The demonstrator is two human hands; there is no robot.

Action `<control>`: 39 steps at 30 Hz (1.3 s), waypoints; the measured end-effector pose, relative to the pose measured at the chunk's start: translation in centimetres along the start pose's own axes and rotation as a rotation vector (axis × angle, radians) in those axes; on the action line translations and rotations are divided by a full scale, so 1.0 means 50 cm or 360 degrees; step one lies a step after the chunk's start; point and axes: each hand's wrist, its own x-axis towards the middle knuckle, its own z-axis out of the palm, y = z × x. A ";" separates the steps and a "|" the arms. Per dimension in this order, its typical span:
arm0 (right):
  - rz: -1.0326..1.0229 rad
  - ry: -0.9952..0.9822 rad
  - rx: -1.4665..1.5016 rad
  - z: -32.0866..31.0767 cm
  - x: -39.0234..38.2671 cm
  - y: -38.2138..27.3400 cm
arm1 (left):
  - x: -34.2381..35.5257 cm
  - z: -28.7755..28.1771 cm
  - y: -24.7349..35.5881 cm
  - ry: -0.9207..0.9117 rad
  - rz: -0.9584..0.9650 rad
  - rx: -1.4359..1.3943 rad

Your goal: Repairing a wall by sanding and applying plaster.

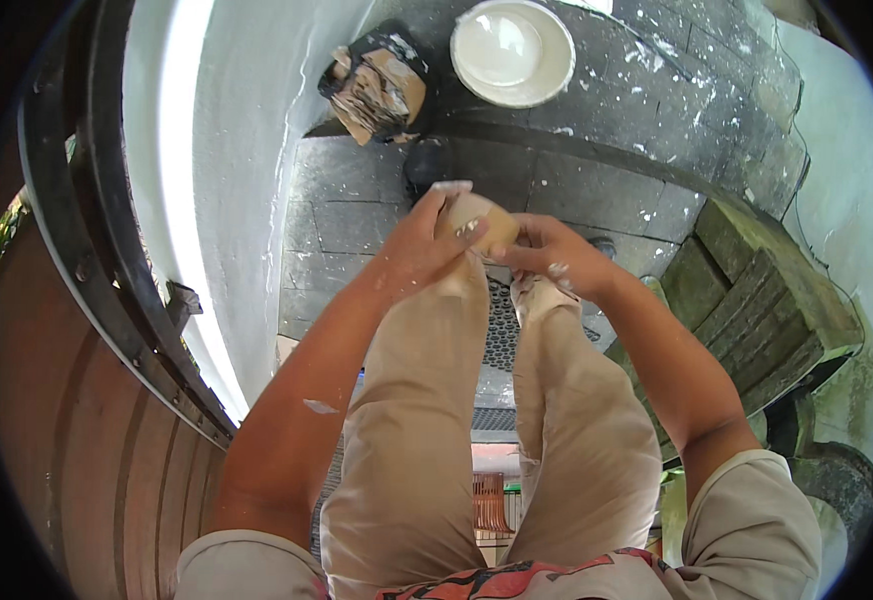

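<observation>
A tan, rounded thing that looks like a roll of masking tape (490,222) is held between both hands, above the knees and the dark tiled floor. My left hand (422,243) is closed around its left side, with the thumb across the front. From the right, my right hand (560,257) pinches its edge between thumb and fingers. White paint marks show on the fingers of both hands and on the left forearm. The fingers cover part of the roll, so its far side is hidden.
Ahead stands a white bucket (565,62), with a black bag of crumpled brown paper (382,92) to its left. A pale wall (247,120) and dark metal rail (122,230) run along the left. Mossy wooden boards (757,310) stand at right. White paint spatters the tiles (597,130).
</observation>
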 end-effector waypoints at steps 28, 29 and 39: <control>-0.2202 0.0267 -0.1438 -0.160 0.051 -0.438 | 0.160 -0.316 -0.042 0.0939 -0.0025 0.1186; -0.2482 0.0257 -0.1527 -0.176 -0.002 -0.478 | 0.178 -0.323 -0.040 0.1008 0.0064 0.1199; -0.2613 0.0674 -0.1812 -0.168 -0.263 -0.450 | 0.308 -0.341 -0.025 0.1134 0.0448 0.1545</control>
